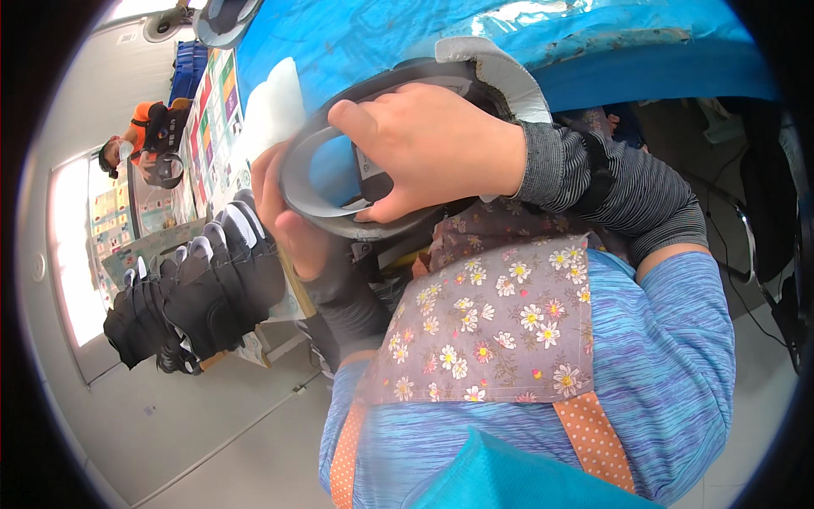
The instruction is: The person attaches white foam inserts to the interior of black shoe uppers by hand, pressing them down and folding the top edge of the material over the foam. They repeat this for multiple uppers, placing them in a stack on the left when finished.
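Between my hands, in front of my chest, is a hollow oval dark piece (339,222) with a smooth grey rim; its exact kind is unclear. My left hand (292,222) is closed around its left edge, somewhat blurred, with some fingers behind the rim. Across the top reaches my right hand (437,148), fingers curled over the edge and into the opening. Blue shows through the opening, beside a small dark patch. A white-grey curved flap (500,75) stands up behind my right wrist and seems joined to the dark piece.
Blue sheeting (365,38) covers the table ahead. A white sheet-like piece (275,106) stands left of my hands. Several black pieces with pale edges (199,288) are lined up on a left-hand table. Beyond, a masked person in orange (144,127) holds a similar piece. A chair (763,280) stands right.
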`<move>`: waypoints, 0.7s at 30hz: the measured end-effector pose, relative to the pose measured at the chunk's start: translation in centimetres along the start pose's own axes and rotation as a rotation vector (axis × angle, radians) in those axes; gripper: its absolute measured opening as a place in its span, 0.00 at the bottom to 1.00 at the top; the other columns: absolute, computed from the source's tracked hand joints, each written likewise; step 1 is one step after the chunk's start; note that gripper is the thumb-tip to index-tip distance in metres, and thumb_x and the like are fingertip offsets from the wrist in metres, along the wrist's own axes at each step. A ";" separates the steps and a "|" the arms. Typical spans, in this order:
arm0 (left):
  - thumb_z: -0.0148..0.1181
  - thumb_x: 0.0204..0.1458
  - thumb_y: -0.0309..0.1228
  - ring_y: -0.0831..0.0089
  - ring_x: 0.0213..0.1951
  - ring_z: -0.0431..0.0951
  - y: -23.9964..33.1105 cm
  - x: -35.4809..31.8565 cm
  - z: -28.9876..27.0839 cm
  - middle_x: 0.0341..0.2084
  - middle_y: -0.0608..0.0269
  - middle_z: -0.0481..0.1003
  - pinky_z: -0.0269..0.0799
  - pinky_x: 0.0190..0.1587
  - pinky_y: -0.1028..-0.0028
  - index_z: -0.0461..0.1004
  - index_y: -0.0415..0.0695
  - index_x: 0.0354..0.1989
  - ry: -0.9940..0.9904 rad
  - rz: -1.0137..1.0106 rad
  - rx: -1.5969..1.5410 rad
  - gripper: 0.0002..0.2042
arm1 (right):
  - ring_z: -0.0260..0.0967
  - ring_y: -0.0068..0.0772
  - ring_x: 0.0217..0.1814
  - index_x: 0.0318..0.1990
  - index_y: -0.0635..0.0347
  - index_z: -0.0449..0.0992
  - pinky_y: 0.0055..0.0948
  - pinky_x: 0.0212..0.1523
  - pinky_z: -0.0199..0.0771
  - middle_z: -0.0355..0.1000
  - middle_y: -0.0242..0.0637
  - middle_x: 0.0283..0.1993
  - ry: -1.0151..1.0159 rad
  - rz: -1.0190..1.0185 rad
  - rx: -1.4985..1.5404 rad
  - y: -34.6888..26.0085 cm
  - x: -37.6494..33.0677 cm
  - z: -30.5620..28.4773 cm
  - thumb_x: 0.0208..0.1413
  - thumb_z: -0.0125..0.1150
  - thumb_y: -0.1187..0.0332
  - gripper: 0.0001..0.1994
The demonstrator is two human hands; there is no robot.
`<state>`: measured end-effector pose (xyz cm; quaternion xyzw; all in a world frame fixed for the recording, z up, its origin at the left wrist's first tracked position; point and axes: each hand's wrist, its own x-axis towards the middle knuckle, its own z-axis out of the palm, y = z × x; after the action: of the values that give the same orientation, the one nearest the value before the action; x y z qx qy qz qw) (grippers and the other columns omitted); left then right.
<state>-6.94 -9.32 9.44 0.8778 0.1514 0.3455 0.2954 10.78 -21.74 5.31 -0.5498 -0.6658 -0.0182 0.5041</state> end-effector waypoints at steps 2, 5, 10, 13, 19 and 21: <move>0.48 0.63 0.63 0.63 0.54 0.72 1.1 0.6 -1.1 0.51 0.50 0.72 0.67 0.57 0.64 0.75 0.29 0.49 -0.056 0.047 -0.085 0.38 | 0.80 0.48 0.34 0.43 0.66 0.68 0.39 0.37 0.78 0.78 0.46 0.29 -0.009 -0.005 -0.013 0.0 0.1 0.2 0.40 0.77 0.50 0.33; 0.64 0.51 0.31 0.65 0.39 0.80 3.3 1.9 -2.4 0.39 0.49 0.81 0.73 0.46 0.68 0.78 0.33 0.50 -0.205 -0.079 0.308 0.19 | 0.80 0.47 0.34 0.43 0.66 0.69 0.39 0.37 0.78 0.78 0.45 0.30 0.020 -0.045 -0.043 0.3 0.0 0.8 0.39 0.77 0.50 0.33; 0.64 0.54 0.34 0.68 0.23 0.76 5.9 2.9 -1.6 0.23 0.50 0.77 0.70 0.30 0.66 0.80 0.41 0.47 -0.224 -0.302 0.560 0.15 | 0.80 0.45 0.34 0.43 0.67 0.69 0.38 0.37 0.78 0.78 0.44 0.30 -0.027 -0.042 -0.059 -0.1 -0.1 1.5 0.38 0.77 0.48 0.34; 0.63 0.56 0.35 0.53 0.23 0.76 6.0 3.2 -1.3 0.24 0.46 0.76 0.71 0.30 0.63 0.79 0.41 0.42 -0.243 -0.316 0.652 0.11 | 0.80 0.46 0.34 0.43 0.67 0.69 0.38 0.38 0.77 0.78 0.44 0.30 -0.041 -0.028 -0.058 -0.2 -0.1 1.6 0.37 0.77 0.48 0.34; 0.64 0.58 0.30 0.73 0.24 0.73 6.3 3.3 -0.9 0.24 0.50 0.78 0.70 0.31 0.71 0.75 0.36 0.38 -0.242 -0.279 0.759 0.09 | 0.77 0.50 0.38 0.49 0.70 0.66 0.39 0.42 0.76 0.76 0.44 0.33 -0.046 0.021 0.010 -0.1 -0.4 1.7 0.38 0.78 0.51 0.38; 0.64 0.58 0.30 0.69 0.22 0.73 6.5 3.4 -0.6 0.23 0.49 0.77 0.69 0.29 0.69 0.74 0.37 0.36 -0.222 -0.277 0.791 0.09 | 0.77 0.51 0.39 0.49 0.71 0.65 0.39 0.42 0.77 0.76 0.45 0.33 -0.031 0.021 0.021 0.1 -0.5 1.9 0.38 0.78 0.52 0.38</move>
<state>-4.50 -12.57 15.60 0.9266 0.3558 0.1214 -0.0058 9.54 -20.97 4.01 -0.5516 -0.6676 0.0027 0.4999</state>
